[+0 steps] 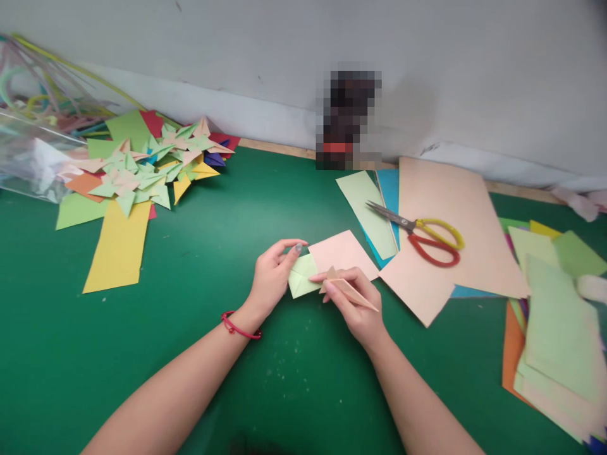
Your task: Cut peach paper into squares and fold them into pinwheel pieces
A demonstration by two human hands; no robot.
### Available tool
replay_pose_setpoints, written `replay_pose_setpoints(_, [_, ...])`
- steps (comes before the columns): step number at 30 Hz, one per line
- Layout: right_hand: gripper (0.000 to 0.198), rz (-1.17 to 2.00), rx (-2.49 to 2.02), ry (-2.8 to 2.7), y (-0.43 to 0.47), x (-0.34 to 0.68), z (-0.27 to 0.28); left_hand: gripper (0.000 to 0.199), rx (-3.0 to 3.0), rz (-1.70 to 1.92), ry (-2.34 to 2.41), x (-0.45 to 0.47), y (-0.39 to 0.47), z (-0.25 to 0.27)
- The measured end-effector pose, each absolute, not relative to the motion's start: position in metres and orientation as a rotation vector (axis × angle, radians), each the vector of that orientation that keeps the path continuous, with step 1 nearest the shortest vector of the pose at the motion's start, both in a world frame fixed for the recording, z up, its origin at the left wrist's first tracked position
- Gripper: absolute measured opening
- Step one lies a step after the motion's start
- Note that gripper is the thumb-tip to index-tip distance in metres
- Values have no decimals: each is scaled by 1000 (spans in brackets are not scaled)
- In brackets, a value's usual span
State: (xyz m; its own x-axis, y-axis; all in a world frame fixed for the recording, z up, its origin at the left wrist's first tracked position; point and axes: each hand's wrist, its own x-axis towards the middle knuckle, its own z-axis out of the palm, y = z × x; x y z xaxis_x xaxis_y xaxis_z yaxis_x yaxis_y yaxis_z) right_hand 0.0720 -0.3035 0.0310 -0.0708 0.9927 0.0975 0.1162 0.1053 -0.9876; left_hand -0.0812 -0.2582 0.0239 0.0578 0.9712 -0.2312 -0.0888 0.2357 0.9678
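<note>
My left hand [271,273] pinches the left edge of a small light green folded paper [301,282], which shows crease lines. In my right hand [366,311] is a pointed, folded peach paper piece [355,294], gripped between thumb and fingers. The right index finger reaches across to the right side of the green paper. Just behind both hands a pale pink paper square [345,248] lies on the table, partly covered by them. My right fingers hide part of the green paper's right end.
Scissors [411,229] with yellow and red handles lie on large peach paper [446,189] at the right. Coloured sheets [562,328] are stacked far right. Folded paper stars [137,167] and a clear plastic bag [33,155] sit at left. A wall [237,57] borders the green table [190,404].
</note>
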Motion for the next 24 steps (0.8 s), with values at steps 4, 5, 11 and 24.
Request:
replay_pose_setpoints(4, [9, 1081, -1216, -1424, -304, 74, 33, 31, 979, 1041, 1247, -81, -258, 25])
replay_pose_setpoints(5, [9, 1072, -1223, -1419, -304, 74, 33, 31, 981, 1038, 1255, -81, -258, 26])
replay_pose_setpoints(11, [6, 1057, -1218, -1379, -305, 74, 29, 34, 1032, 1026, 1277, -82, -259, 28])
replay_pose_setpoints(24, [5, 998, -1200, -1399, -304, 75, 30, 34, 1226, 967, 1197, -83, -259, 27])
